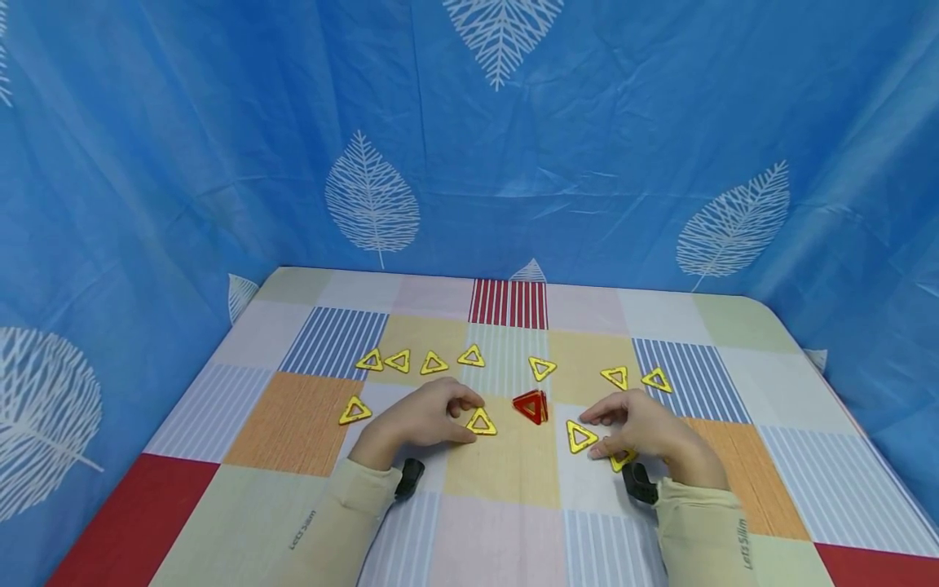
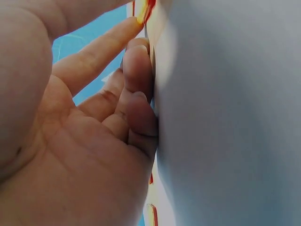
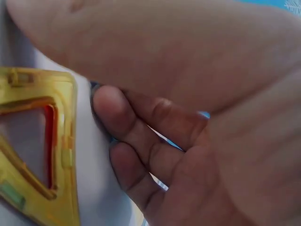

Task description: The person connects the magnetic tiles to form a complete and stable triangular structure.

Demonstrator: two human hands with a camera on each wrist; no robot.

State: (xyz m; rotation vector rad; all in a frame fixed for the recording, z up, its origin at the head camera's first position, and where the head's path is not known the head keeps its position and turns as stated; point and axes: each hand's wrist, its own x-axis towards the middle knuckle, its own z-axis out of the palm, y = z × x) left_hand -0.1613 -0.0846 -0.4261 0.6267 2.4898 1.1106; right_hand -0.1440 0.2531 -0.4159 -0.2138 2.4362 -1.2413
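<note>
Over the patchwork cloth, my left hand (image 1: 429,414) reaches in from the left and pinches a yellow triangle tile (image 1: 481,421) between index finger and thumb. The left wrist view has its index fingertip against a yellow and red edge (image 2: 145,13), with the other fingers curled. On the right, my right hand (image 1: 638,424) holds thumb and index finger spread around the near corner of another yellow triangle (image 1: 580,437). Partly hidden beneath this hand lies one more yellow triangle (image 1: 622,461), large in the right wrist view (image 3: 66,155). Red triangles (image 1: 531,406) sit between both hands.
Several yellow triangles lie behind the hands, among them one at the back left (image 1: 433,363) and one at the back right (image 1: 656,379). Another (image 1: 355,410) lies left of the left hand. A blue curtain (image 1: 587,147) with white leaves borders the table.
</note>
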